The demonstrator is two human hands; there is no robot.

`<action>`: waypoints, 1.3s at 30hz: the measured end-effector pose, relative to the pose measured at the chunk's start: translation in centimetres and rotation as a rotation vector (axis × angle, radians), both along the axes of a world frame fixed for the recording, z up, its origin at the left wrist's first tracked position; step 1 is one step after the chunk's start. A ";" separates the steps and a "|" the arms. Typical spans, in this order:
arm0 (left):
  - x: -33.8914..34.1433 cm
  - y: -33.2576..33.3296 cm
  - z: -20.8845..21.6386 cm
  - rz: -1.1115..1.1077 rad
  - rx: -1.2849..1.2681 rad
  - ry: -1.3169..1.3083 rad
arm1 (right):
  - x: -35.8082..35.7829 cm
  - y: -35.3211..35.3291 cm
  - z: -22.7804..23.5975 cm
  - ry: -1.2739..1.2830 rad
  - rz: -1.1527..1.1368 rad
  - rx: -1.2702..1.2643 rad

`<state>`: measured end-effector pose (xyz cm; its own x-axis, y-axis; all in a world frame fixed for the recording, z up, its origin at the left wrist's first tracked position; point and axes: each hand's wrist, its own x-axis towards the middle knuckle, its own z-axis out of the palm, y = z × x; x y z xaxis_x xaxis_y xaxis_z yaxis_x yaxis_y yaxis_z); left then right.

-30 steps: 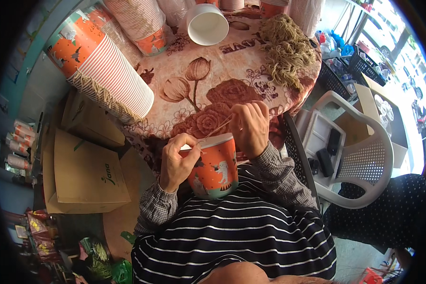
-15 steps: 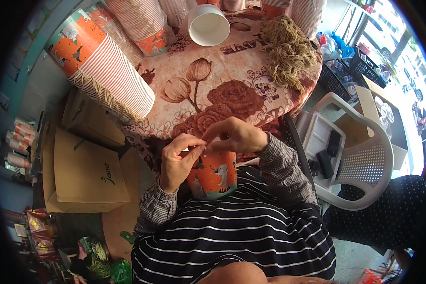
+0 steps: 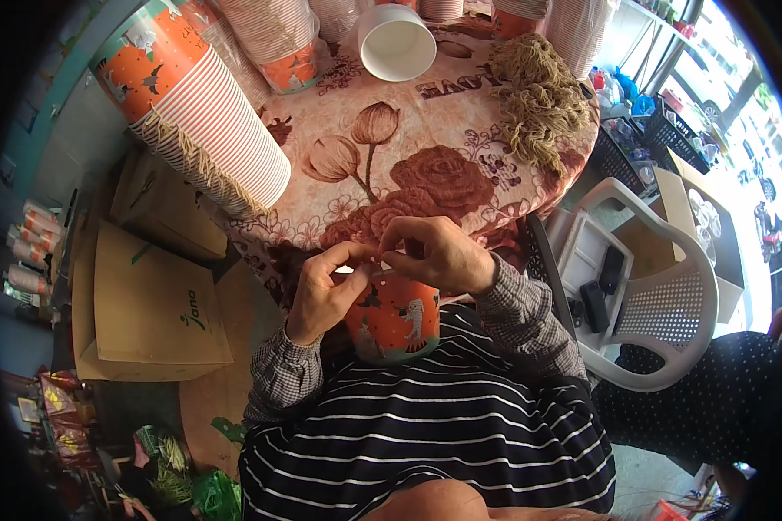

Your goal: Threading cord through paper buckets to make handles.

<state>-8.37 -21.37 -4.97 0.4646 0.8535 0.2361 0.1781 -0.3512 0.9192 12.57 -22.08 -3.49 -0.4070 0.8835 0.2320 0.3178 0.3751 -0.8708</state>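
Note:
An orange paper bucket [image 3: 400,323] with bats and pale figures printed on it sits upright in my lap, near the table edge. Over its rim, my left hand [image 3: 326,295] pinches with thumb and forefinger. My right hand [image 3: 439,253] is bent in beside it, its fingertips also pressed together. The two sets of fingertips almost meet. Whatever they grip is too small and too covered to make out. A tall nested stack of like buckets [image 3: 208,108] leans at the table's left, with twine loops along one side. Tan twine [image 3: 539,104] lies heaped at the far right.
A white bucket [image 3: 397,43] lies with its mouth facing me on the flowered tablecloth [image 3: 356,161]. More wrapped stacks [image 3: 265,35] line the back. Cardboard boxes [image 3: 161,304] stand at the left; a white plastic chair [image 3: 652,295] is at the right, with a person's dotted clothing beside it.
My right hand has curled more, its fingers drawn in toward the left fingertips. The bucket remains in my lap, and the view has shifted slightly.

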 end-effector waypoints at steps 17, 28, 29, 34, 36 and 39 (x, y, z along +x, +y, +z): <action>0.7 -0.4 -0.2 0.011 0.126 0.019 | -0.2 -1.6 -1.0 -0.421 -0.148 0.875; 0.9 -0.5 0.2 -0.003 0.177 0.060 | 0.4 -1.1 -1.2 -0.136 -0.119 0.476; 0.9 -0.6 0.2 -0.002 0.181 0.058 | 0.2 -1.1 -1.4 -0.070 -0.094 0.437; -1.5 -1.3 3.6 -0.007 0.125 0.164 | -0.4 -1.0 0.5 0.203 0.031 0.139; -3.5 -1.7 5.6 0.038 0.098 0.140 | -0.5 -0.8 2.2 0.365 0.169 -0.072; -5.9 -1.1 9.3 0.149 0.299 0.104 | 0.1 0.7 3.0 0.472 0.237 -0.122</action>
